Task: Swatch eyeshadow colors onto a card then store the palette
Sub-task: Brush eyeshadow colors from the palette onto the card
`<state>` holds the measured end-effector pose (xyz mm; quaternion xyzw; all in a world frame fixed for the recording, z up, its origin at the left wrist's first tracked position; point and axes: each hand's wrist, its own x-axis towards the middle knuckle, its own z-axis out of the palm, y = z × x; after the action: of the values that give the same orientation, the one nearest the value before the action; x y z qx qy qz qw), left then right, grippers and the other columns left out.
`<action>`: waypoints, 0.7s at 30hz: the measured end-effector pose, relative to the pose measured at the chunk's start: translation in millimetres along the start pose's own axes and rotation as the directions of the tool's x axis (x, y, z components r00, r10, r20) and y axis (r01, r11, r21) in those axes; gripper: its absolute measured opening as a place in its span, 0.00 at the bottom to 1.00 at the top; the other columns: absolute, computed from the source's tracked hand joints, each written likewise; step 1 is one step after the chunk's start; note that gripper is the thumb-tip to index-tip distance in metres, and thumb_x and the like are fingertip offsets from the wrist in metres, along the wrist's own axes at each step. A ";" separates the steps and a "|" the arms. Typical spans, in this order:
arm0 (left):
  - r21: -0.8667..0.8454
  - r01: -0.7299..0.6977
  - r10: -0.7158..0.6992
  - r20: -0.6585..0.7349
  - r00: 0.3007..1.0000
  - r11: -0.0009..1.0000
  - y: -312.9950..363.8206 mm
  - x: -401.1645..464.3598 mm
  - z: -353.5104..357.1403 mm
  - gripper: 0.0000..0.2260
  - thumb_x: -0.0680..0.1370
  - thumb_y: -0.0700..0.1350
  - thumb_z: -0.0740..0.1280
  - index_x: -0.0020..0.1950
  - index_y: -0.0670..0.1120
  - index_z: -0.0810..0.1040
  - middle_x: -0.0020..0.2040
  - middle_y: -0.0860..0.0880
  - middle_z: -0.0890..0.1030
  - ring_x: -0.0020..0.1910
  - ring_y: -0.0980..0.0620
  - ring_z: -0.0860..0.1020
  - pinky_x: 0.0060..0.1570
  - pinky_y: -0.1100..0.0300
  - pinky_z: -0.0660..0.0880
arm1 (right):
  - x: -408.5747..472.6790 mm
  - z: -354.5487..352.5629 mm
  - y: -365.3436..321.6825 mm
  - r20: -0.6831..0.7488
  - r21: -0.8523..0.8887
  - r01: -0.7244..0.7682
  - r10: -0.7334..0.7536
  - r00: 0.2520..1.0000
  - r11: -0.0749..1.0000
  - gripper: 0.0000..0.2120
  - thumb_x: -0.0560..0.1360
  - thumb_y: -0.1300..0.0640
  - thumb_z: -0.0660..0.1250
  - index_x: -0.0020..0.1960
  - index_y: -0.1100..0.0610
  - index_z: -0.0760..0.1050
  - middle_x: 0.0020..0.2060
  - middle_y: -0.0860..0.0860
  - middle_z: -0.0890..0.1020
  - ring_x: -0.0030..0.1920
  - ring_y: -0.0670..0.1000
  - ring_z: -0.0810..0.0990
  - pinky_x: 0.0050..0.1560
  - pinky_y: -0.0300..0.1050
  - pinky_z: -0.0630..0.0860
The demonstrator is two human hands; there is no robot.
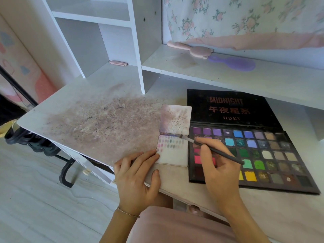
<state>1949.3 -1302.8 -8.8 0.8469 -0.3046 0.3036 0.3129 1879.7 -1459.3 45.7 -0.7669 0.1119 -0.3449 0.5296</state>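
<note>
Lying between both hands, card (172, 155): left hand (135, 179) pressing, right hand (218, 165) brushing.

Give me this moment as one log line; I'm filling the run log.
left hand: steadies card | right hand: holds brush, tip at card | palette: open

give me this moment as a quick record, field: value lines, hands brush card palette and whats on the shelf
left hand: left hand fingertips press the card's lower left edge
right hand: right hand grips the brush
brush: brush tip at the card's upper right, by the top swatch row
card: card flat on the desk, rows of pink, green and grey swatches on its upper part, lower part bare
palette: palette open, right of the card, lid tilted back
shelf: pink mirror and purple hairbrush
</note>
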 end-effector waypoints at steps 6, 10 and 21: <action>0.009 0.014 -0.015 0.079 0.997 1.000 0.0 -0.1 -4.6 0.15 0.72 0.49 0.59 0.50 0.47 0.82 0.53 0.56 0.80 0.51 0.53 0.72 0.51 0.56 0.62 | -8.8 -40.2 5.7 -0.048 -0.097 -0.056 0.051 0.998 0.994 0.18 0.75 0.63 0.62 0.46 0.38 0.75 0.43 0.41 0.79 0.41 0.46 0.77 0.37 0.36 0.76; 0.008 0.038 -0.038 0.091 0.995 0.999 2.1 0.1 -5.6 0.15 0.72 0.49 0.59 0.50 0.47 0.82 0.53 0.56 0.79 0.51 0.53 0.72 0.52 0.57 0.62 | -11.5 -60.7 12.2 -0.071 -0.156 -0.159 0.150 0.986 0.975 0.20 0.76 0.66 0.60 0.42 0.39 0.73 0.41 0.36 0.79 0.41 0.40 0.78 0.34 0.38 0.76; -0.014 0.099 -0.097 0.130 0.987 0.995 6.9 0.1 -7.9 0.15 0.72 0.49 0.59 0.52 0.48 0.81 0.55 0.59 0.76 0.53 0.54 0.71 0.52 0.57 0.61 | -12.2 -66.6 16.5 -0.121 -0.244 -0.157 0.131 0.984 0.957 0.10 0.72 0.59 0.58 0.39 0.44 0.69 0.33 0.45 0.77 0.38 0.40 0.76 0.34 0.27 0.72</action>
<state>1941.9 -1301.5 -1.4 0.8755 -0.2852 0.2295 0.3155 1830.8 -1508.5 39.5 -0.7989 0.2379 -0.3275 0.4449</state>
